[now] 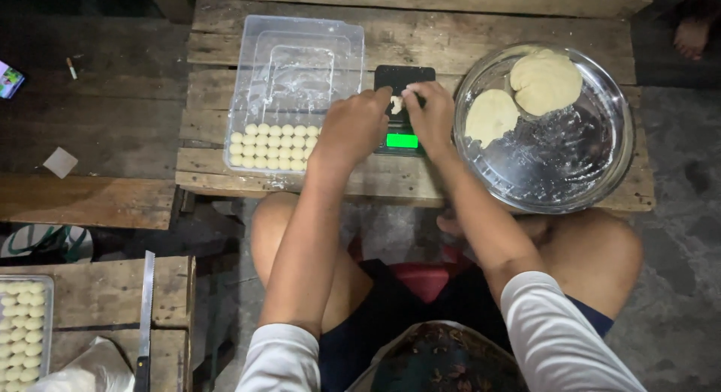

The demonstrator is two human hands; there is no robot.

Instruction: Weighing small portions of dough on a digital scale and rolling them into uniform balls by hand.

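Both hands, left [353, 125] and right [429, 114], pinch one dough bit [396, 104] above the scale [404, 110]. Each grip is narrow on it. A tray [293, 54] lies just left on the desk [420, 31].

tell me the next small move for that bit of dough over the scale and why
Probably set the dough bit on the scale: both hands, left hand and right hand, pinch it just above the lit scale.

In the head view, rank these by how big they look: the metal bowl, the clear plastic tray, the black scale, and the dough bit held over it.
1-2. metal bowl and clear plastic tray: too alike to rank.
3. black scale, partly hidden by hands.
4. dough bit.
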